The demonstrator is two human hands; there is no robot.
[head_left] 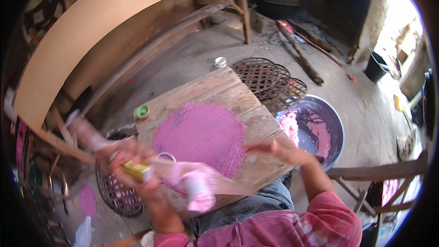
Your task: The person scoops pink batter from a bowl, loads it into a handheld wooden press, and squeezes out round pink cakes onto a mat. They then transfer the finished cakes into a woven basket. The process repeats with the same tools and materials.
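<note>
A wide, flat purple-pink round sheet [201, 132] lies on a low wooden table [215, 87]. Over its left edge, my left hand [132, 160], smeared by motion, is wrapped around a long blurred thing with a yellow block-like part [137, 170]; its kind cannot be made out. Beside this hand, a pink-smeared white cylinder [197, 187] and a pale pointed shape [233, 188] hang over the near table edge. I cannot tell whether they join what I grip. My right hand [279, 151] is open above the table's right side, fingers stretched toward the sheet, holding nothing.
A blue-grey basin [337, 123] with pink paste stands right of the table. Woven lattice trays [263, 75] lie behind; another lattice tray [116, 190] is at left. A small green tub [143, 111] sits on the table corner. Burning logs [299, 55] lie farther back.
</note>
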